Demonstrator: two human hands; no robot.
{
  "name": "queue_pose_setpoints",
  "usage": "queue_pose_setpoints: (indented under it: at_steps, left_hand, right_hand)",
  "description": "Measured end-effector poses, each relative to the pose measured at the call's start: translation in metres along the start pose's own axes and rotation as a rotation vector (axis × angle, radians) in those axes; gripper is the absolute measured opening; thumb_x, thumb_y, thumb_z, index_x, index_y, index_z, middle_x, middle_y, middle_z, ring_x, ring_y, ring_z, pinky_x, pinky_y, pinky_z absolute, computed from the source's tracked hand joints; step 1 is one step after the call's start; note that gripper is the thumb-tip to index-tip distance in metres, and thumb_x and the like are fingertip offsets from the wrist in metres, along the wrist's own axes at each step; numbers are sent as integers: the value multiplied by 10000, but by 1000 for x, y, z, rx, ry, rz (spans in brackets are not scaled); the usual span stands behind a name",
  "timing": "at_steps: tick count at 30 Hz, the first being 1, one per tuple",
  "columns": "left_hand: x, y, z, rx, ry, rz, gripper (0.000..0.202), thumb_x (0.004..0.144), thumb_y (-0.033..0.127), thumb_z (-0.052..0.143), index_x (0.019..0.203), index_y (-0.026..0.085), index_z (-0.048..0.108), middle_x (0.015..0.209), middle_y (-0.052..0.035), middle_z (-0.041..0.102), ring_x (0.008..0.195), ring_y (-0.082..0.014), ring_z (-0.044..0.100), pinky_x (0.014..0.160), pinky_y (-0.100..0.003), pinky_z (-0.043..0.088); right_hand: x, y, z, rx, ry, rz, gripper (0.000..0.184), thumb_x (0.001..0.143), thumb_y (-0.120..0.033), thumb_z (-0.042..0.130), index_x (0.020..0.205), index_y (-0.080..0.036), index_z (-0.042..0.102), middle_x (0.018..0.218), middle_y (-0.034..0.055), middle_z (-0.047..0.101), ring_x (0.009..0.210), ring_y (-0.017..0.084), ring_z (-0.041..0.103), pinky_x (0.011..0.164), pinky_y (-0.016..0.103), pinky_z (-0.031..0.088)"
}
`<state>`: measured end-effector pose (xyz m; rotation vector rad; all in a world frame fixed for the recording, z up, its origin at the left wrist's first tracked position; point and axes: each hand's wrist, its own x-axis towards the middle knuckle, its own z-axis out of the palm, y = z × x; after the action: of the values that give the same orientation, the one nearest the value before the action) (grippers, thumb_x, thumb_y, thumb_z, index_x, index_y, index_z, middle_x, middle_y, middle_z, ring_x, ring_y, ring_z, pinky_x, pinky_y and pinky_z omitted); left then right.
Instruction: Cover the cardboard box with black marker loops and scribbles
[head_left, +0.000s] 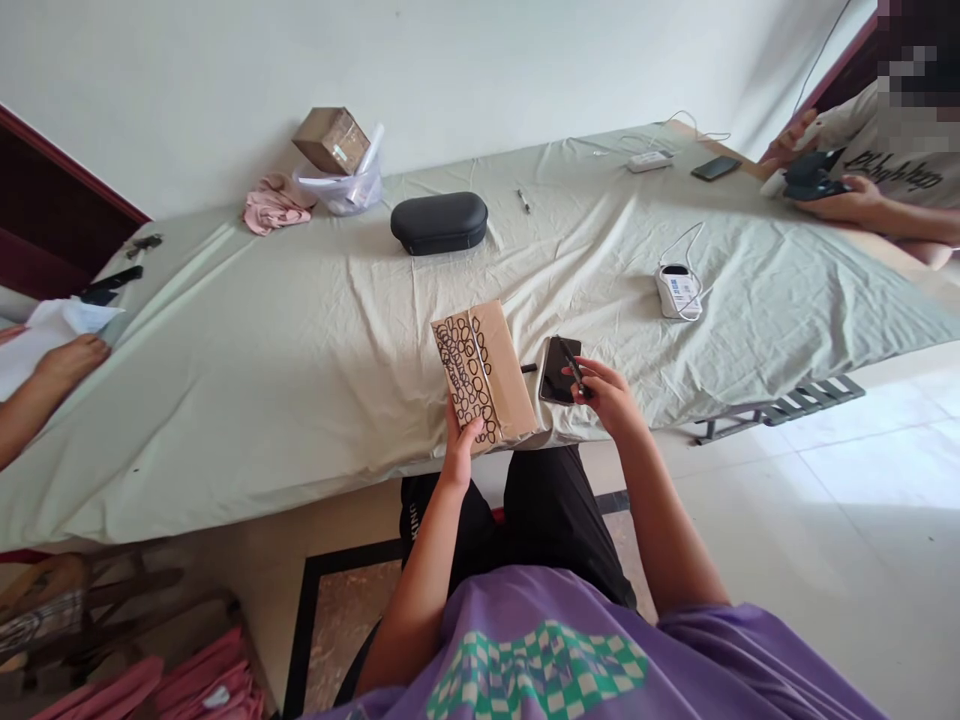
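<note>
A cardboard box with rows of black hand-drawn loops on its left part rests at the table's front edge. My left hand grips its near left corner, thumb on the drawn face and the other fingers hidden at the side. In my right hand a black marker is pinched, held over a dark phone lying on the cloth. Between box and phone lies a small black pen cap.
A black hard case, a pen and a white corded device lie farther back. A plastic basket bears another box beside a pink cloth. Other people's hands are at the left and right ends.
</note>
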<state>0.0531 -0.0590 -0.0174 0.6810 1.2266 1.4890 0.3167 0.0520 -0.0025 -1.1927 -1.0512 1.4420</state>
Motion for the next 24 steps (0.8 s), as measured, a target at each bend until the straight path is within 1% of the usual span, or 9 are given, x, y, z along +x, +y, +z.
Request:
queue_pose_setpoints:
  at_steps: [2, 4, 5, 7, 10, 12, 15, 20, 24]
  left_hand:
    - [1, 1, 1, -4, 0, 0, 908, 868, 474, 772, 1671, 326, 377, 1746, -47, 429, 1623, -338, 402, 1327, -514, 373]
    - [1, 2, 1, 2, 1, 9, 887, 863, 481, 774, 1655, 323, 407, 1738, -46, 442, 1625, -337, 398, 1336, -504, 358]
    - [1, 2, 2, 4, 3, 12, 877, 863, 482, 774, 1648, 319, 419, 1733, -48, 448, 1629, -336, 392, 1343, -502, 345]
    - [2, 3, 2, -1, 8, 9, 868, 861, 478, 774, 1640, 311, 430, 1721, -55, 464, 1630, -336, 389, 1348, -506, 333]
    - [3, 2, 2, -8, 19, 2, 870, 855, 468, 776, 1635, 289, 435, 1693, -79, 496, 1617, -340, 412, 1341, -511, 346]
    - [3, 1, 1, -10, 19, -4, 876, 852, 466, 778, 1637, 293, 429, 1685, -81, 504, 1617, -336, 414, 1339, -508, 350]
    - [4, -1, -1, -15, 2, -20, 885, 868, 473, 769, 1655, 314, 397, 1689, -76, 503, 1628, -327, 399, 1340, -517, 347]
    - [5, 1, -2, -18, -3, -24, 869, 874, 468, 772, 1652, 330, 412, 1721, -54, 469, 1623, -325, 410, 1331, -517, 365]
    - [5, 3, -1, -13, 6, -23, 861, 862, 463, 771, 1642, 329, 430, 1722, -44, 469, 1623, -322, 408, 1338, -506, 357]
  right_hand:
    - [10, 8, -6, -335, 40, -101, 518, 735, -291, 630, 1236, -194, 716, 1076, 106, 806, 618, 148, 539, 607, 315, 457]
    - [17, 11, -11, -680, 43, -224, 472, 788, -238, 566, 1214, -174, 758, 1099, 117, 806, 628, 154, 536, 668, 344, 487]
    - [19, 12, -13, -823, 33, -282, 459, 820, -211, 537, 1212, -170, 773, 1136, 126, 801, 666, 168, 569, 715, 358, 504]
    - [24, 10, -15, -1028, -1, -360, 460, 875, -160, 495, 1231, -170, 785, 1212, 136, 783, 823, 218, 659, 805, 374, 520]
    - [30, 7, -14, -1232, -33, -411, 473, 897, -95, 478, 1242, -171, 791, 1204, 136, 782, 1037, 285, 683, 894, 388, 509]
    - [34, 6, -11, -1314, -51, -422, 476, 898, -71, 481, 1242, -175, 793, 1183, 127, 789, 1064, 299, 667, 926, 400, 493]
    - [38, 6, -6, -1363, -77, -422, 467, 907, -66, 492, 1234, -197, 798, 1168, 104, 797, 1064, 301, 649, 926, 399, 469]
    - [36, 9, 4, -1340, -109, -429, 453, 916, -62, 494, 1216, -201, 803, 1122, 94, 800, 1045, 295, 624, 932, 386, 446]
    - [32, 14, 13, -1321, -112, -431, 455, 916, -60, 489, 1224, -187, 799, 1149, 93, 804, 1060, 307, 613, 938, 395, 439]
